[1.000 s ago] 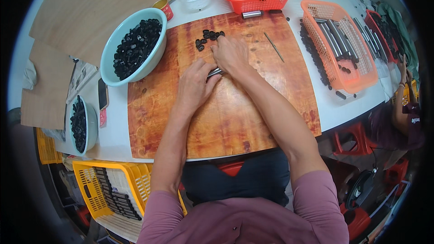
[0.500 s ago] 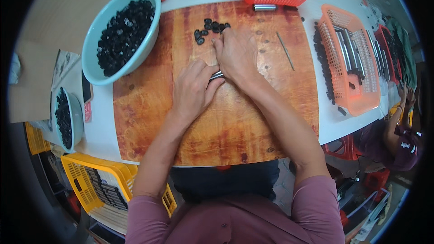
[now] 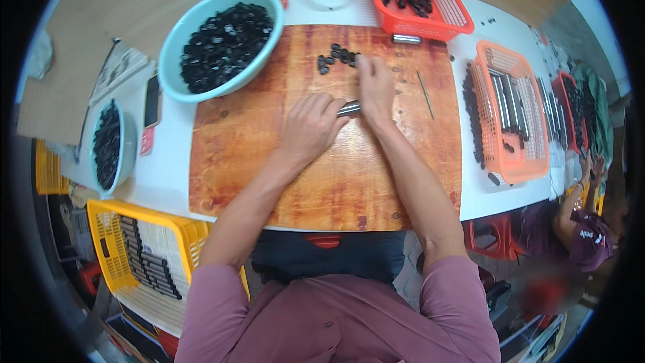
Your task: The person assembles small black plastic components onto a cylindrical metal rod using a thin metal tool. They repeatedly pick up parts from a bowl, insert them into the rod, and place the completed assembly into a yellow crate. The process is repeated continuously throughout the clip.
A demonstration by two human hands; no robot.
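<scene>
Hands shifted apart, more tube [image 3: 349,109] showing: my L hand [image 3: 310,128] pinching it, R hand [image 3: 376,87] at blk caps [image 3: 345,56] nr board [image 3: 322,195] far edge, can't tell if gripping.

White table [image 3: 171,158], carrying stained orange-brown wooden board [image 3: 322,185], small turquoise round plastic bowl [image 3: 128,151], salmon perforated plastic basket [image 3: 492,111], on the board, small black rounded pieces [image 3: 345,56], slender metal rod [image 3: 425,95]
</scene>
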